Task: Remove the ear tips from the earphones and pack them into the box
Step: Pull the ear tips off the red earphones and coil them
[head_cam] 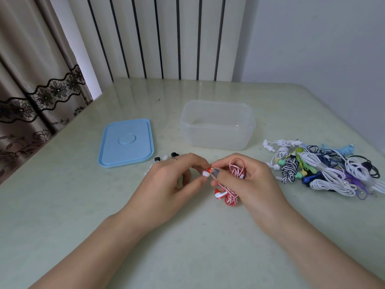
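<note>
Both hands meet low over the pale green tabletop [62, 205], near its middle. Right hand [248, 180] grips a bundled red-and-white striped earphone cable [234, 176], fingers curled round the coil, thumb and forefinger pinching one red earbud [209, 170] at its body. Left hand [173, 180] pinches the white ear tip [205, 174] on that earbud between thumb and fingertip; tip appears seated on the bud, can't tell if it has started to come off. A ring shows on one left finger. Second earbud [218, 194] of the same pair hangs below the right hand, red and white, close to the tabletop.

Clear plastic box [217, 125] stands open beyond the hands, slightly right of centre; nothing clearly visible inside. Blue lid [126, 142] lies flat to the left of the box, apart from it. Loose ear tips [164, 157] sit on the tabletop just in front of the lid's near right corner, a few black and a few white, partly hidden behind the left hand.

Pile of earphones [325, 167] lies at the right, well apart from the box: white, black-and-white striped, green, blue, purple, black cables tangled together.

Behind: striped wall panel [166, 38], curtain [31, 80] with lace trim at left.
</note>
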